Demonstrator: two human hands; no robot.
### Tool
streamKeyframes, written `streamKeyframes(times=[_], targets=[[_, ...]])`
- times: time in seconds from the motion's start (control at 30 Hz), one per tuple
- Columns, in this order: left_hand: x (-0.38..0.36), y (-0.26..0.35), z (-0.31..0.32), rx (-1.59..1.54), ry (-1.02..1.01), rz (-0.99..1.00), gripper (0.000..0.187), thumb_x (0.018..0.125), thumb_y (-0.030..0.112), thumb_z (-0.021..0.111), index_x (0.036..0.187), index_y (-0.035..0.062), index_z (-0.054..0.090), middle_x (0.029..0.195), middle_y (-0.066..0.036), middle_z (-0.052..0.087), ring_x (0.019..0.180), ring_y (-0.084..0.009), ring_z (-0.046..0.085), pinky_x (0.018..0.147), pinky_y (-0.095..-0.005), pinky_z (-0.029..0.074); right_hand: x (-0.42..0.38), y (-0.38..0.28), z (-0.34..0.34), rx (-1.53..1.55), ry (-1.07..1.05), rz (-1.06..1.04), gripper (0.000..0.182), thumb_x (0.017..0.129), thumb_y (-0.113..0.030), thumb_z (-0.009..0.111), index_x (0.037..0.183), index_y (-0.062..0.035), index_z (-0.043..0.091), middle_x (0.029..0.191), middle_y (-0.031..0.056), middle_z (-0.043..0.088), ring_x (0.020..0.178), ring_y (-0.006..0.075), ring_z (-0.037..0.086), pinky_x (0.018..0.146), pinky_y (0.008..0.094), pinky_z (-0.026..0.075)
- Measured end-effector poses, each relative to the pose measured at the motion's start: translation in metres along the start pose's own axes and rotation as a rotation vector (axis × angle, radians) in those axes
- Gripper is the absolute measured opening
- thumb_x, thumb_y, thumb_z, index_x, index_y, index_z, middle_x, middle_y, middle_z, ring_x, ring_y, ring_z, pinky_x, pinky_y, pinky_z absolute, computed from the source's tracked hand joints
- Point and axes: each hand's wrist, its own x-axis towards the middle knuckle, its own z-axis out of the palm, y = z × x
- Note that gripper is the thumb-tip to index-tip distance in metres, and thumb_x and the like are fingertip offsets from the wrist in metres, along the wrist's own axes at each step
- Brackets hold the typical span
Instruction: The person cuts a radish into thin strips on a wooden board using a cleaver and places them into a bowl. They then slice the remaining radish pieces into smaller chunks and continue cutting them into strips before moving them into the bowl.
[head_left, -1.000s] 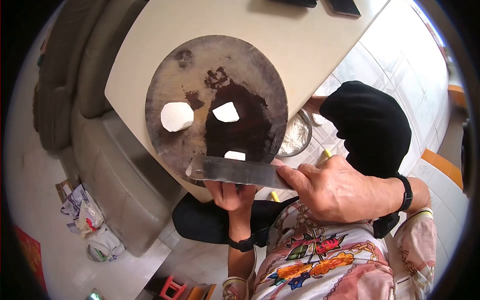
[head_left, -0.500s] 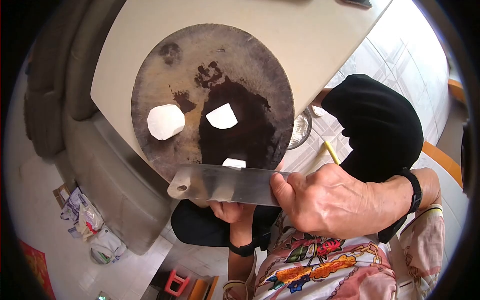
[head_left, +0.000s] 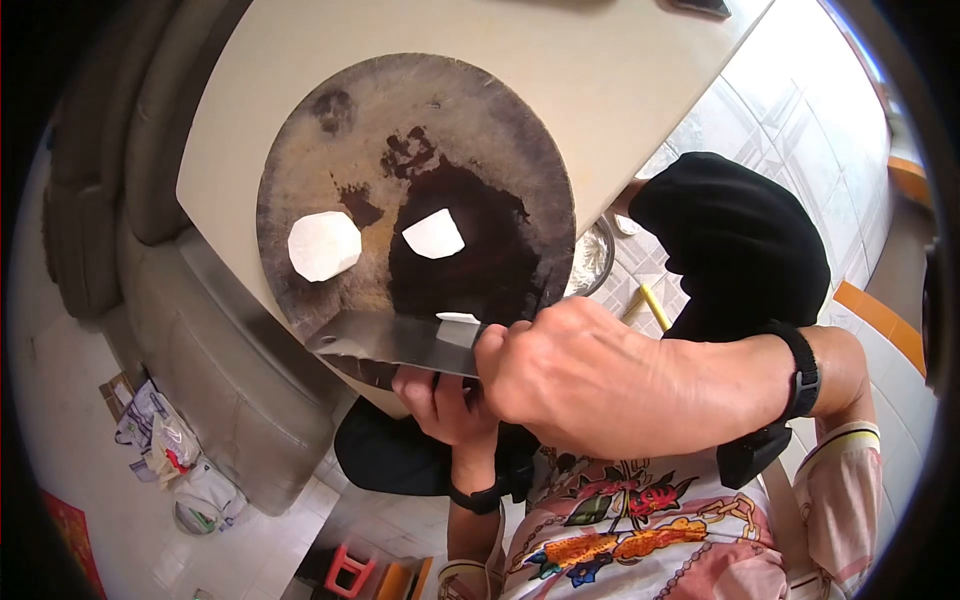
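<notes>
A round, dark-stained wooden chopping board lies on the corner of a cream table. On it are a white faceted chunk at the left and a white slice in the middle. A small white piece sits at the near rim. My right hand grips a steel cleaver, its blade lying across the near rim just in front of the small piece. My left hand is under the blade at the board's edge with curled fingers, mostly hidden.
A metal bowl with white contents stands on the tiled floor below the table edge, next to my black-clad knee. A yellow stick lies near it. A grey sofa is at the left, with bags on the floor.
My right hand has slid left along the cleaver and now covers more of the blade. The blade has shifted up onto the board's near rim. The white pieces have stayed put.
</notes>
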Motion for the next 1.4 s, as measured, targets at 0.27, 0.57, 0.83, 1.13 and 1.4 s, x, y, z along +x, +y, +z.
streamKeyframes(times=[0.27,0.57,0.83,1.13,1.4], targets=[[0.018,0.008,0.006,0.019,0.083,0.07,0.024,0.075,0.005,0.074,0.096,0.0051,0.063,0.104,-0.01,0.059,0.092,-0.0319,0.057,0.079,-0.0408,0.049,-0.02,0.01,0.005,-0.017,0.07,0.012,0.026,0.066,-0.001,0.063,0.085,0.0093,0.05,0.061,0.0198,0.058,0.056,0.0355,0.064,0.047,0.0387,0.047],[0.002,0.004,0.008,0.059,0.058,-0.004,0.027,0.082,0.019,0.073,0.106,0.0065,0.068,0.108,-0.013,0.065,0.096,-0.0362,0.061,0.085,-0.0448,0.051,-0.039,-0.003,-0.003,-0.007,0.084,-0.046,0.028,0.059,-0.004,0.065,0.078,0.0119,0.05,0.055,0.019,0.056,0.063,0.0345,0.065,0.051,0.037,0.05],[-0.019,-0.002,0.005,0.173,-0.083,-0.031,0.042,0.079,0.032,0.079,0.105,0.002,0.066,0.111,-0.013,0.066,0.096,-0.0357,0.063,0.082,-0.0424,0.055,-0.041,-0.001,0.0,-0.072,0.058,-0.035,0.037,0.059,-0.003,0.062,0.087,0.0196,0.053,0.058,0.0173,0.056,0.059,0.0304,0.063,0.064,0.0355,0.051],[-0.03,-0.007,0.005,0.066,-0.037,-0.099,0.042,0.081,0.035,0.076,0.104,0.003,0.062,0.115,-0.013,0.059,0.104,-0.0363,0.059,0.085,-0.0466,0.053,-0.027,-0.004,0.002,-0.171,-0.025,-0.086,0.048,0.068,-0.003,0.06,0.103,0.0264,0.049,0.071,0.0219,0.057,0.054,0.0291,0.063,0.041,0.0329,0.046],[0.002,-0.002,0.003,0.038,0.039,0.054,0.029,0.083,0.025,0.074,0.101,0.0059,0.063,0.11,-0.011,0.058,0.097,-0.0357,0.057,0.081,-0.0472,0.049,-0.009,0.001,0.006,-0.081,0.025,-0.033,0.041,0.065,-0.004,0.064,0.095,0.0214,0.053,0.062,0.0187,0.058,0.056,0.0309,0.064,0.048,0.0359,0.049]])
